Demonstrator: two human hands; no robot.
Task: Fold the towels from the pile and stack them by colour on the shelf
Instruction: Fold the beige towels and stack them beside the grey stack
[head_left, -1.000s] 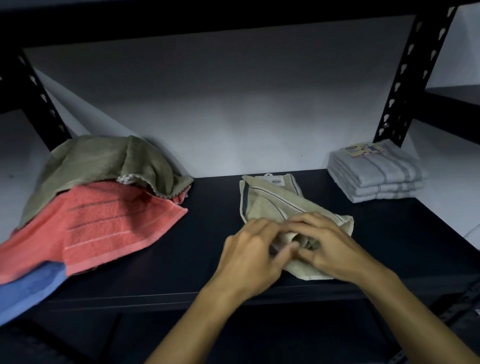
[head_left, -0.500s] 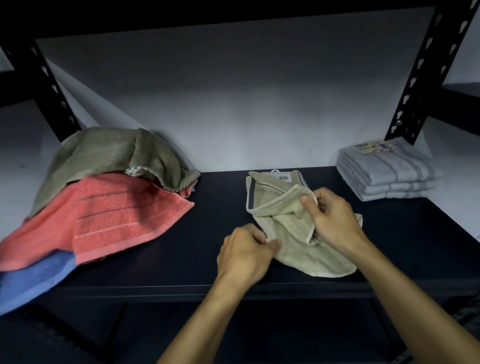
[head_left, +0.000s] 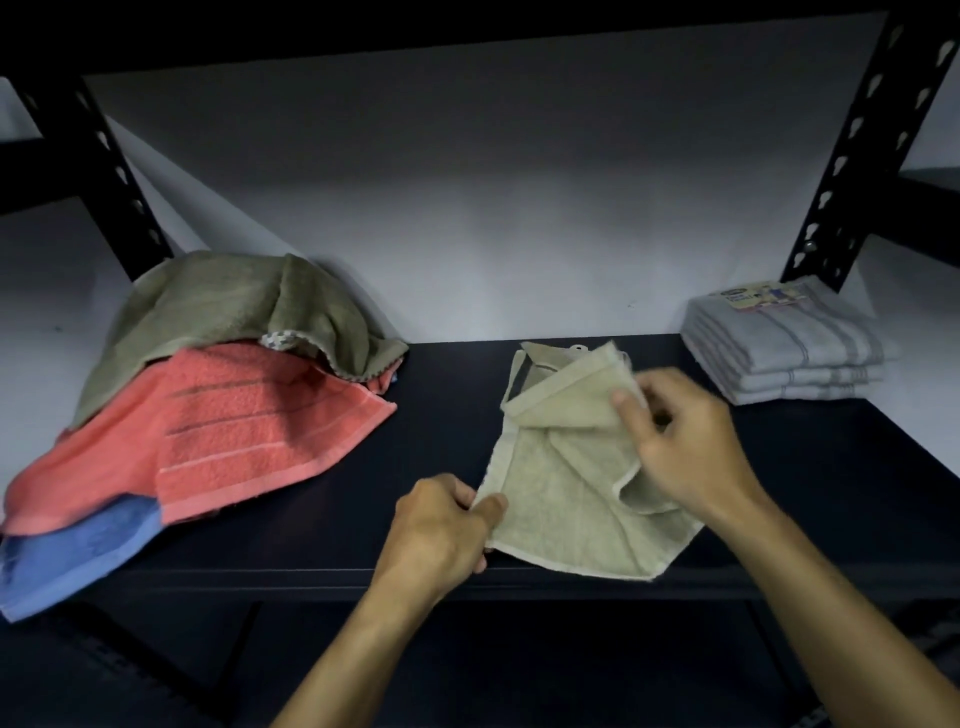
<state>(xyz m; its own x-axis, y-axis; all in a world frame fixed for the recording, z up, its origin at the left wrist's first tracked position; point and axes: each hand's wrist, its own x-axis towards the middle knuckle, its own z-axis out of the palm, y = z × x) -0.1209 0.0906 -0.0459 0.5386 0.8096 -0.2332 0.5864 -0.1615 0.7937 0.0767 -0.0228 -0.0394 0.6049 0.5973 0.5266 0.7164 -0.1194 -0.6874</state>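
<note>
1. Lying near the front edge of the dark shelf (head_left: 519, 582), towards the middle, is a pale green towel (head_left: 566, 499), partly folded, with one flap lifted up and back.
2. The left hand (head_left: 441, 525) pinches the towel's near left edge between thumb and curled fingers, low against the shelf.
3. The right hand (head_left: 685, 441) grips the raised flap, thumb on the near side, fingers curled behind the cloth; it looks slightly blurred.
4. A second pale green towel (head_left: 540, 364) with a dark stripe and a small tag lies flat just behind, partly covered by the lifted flap.
5. At the left end of the shelf sits the loose pile: an olive towel (head_left: 223, 306) on top, a coral towel (head_left: 234, 436) under it, and a blue towel (head_left: 67, 561) at the bottom, hanging over the shelf's front edge.
6. At the right end, near the black upright post (head_left: 852, 156), stands a neat stack of folded grey towels (head_left: 789, 353) with a paper label on top.
7. A pale wall (head_left: 467, 208) runs behind the shelf.
</note>
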